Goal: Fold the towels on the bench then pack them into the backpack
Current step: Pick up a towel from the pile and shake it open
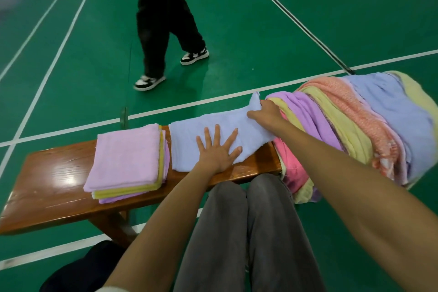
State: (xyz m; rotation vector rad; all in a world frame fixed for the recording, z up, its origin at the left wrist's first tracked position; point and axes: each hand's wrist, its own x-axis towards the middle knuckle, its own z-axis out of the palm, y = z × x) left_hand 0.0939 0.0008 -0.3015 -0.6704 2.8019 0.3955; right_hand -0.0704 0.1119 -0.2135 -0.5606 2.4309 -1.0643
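I see wooden surface (54, 173), glossy, bare at left end. Folded towel stack (125, 161) left of middle, pink on top. Light blue towel (213, 125) spread flat beside it. Unfolded towel heap (355, 125) covers right end.

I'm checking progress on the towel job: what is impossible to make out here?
Head view:
- Dark object, perhaps the backpack: cut off by the bottom edge.
- Heap of unfolded towels: blurred, right edge crops it, count unclear.
- Folded towel stack: lower layers hidden by the pink top towel.
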